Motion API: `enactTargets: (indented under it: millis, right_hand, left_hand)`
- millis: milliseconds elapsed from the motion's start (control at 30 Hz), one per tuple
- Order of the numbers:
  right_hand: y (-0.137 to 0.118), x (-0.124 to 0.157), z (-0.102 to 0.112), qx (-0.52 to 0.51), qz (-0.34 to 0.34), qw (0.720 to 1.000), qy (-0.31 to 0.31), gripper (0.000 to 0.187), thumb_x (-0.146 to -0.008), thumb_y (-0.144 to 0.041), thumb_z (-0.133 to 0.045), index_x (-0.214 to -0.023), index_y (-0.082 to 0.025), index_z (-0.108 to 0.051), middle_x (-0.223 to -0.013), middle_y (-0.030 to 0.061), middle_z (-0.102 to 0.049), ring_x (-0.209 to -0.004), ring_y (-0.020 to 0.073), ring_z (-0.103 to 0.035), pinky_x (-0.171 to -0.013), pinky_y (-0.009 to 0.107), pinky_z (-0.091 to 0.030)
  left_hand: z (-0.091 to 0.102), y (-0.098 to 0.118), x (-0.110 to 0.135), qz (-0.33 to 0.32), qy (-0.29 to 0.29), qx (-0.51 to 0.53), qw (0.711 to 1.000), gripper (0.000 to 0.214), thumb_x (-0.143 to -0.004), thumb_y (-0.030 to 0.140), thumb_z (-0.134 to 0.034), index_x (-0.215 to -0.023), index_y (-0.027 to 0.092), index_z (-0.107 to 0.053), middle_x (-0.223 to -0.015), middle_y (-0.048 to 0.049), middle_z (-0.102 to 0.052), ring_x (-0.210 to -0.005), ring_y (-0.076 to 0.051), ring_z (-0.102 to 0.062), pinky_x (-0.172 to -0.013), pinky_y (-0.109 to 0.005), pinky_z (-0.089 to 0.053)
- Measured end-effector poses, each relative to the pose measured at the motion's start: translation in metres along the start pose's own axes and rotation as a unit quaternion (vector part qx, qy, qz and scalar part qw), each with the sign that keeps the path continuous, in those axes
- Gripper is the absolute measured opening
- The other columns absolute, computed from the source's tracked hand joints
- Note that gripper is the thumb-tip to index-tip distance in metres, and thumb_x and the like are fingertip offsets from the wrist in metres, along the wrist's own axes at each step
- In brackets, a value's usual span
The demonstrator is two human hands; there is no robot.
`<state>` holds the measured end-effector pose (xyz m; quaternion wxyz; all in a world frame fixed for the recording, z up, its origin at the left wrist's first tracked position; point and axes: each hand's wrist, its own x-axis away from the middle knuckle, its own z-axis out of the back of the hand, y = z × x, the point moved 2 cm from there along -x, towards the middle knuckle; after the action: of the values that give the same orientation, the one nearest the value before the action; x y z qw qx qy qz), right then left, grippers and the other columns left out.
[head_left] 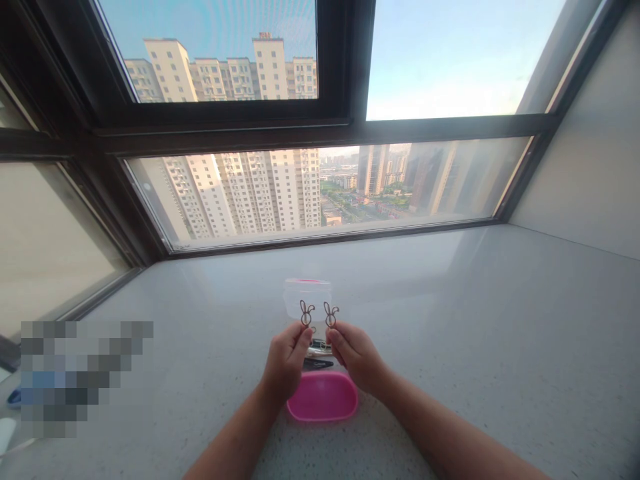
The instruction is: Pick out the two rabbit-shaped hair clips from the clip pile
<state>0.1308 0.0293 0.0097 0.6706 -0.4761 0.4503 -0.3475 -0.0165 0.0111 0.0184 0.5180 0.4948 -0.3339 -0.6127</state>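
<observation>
My left hand (287, 360) pinches a small dark rabbit-shaped hair clip (307, 312) and holds it upright. My right hand (356, 357) pinches a second rabbit-shaped hair clip (331, 314) just beside it, the two clips a little apart. Right behind the clips stands a clear plastic container (307, 293). A pink oval lid (323, 397) lies on the counter below and between my wrists. A dark flat hair clip (317, 364) and some smaller items lie on the counter between the lid and my fingers.
The light speckled counter (475, 333) runs up to a dark-framed window (350, 127) with tall buildings outside. A pale wall (590, 153) closes the right side. A blurred patch (75, 377) covers things at the left edge.
</observation>
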Motion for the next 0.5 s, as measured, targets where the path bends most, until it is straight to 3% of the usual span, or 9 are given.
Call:
enactTargets:
  millis: [500]
  right_hand:
    - [-0.019, 0.001, 0.007, -0.019, 0.025, 0.999, 0.013, 0.03, -0.084, -0.036, -0.044, -0.064, -0.015, -0.049, -0.055, -0.003, -0.037, -0.053, 0.0095, -0.033, -0.052, 0.022, -0.028]
  left_hand:
    - [0.004, 0.01, -0.002, -0.061, 0.001, -0.038, 0.997, 0.027, -0.083, 0.035, -0.043, -0.066, 0.016, -0.05, -0.061, 0.0021, -0.046, -0.059, -0.012, -0.043, -0.055, -0.022, -0.035]
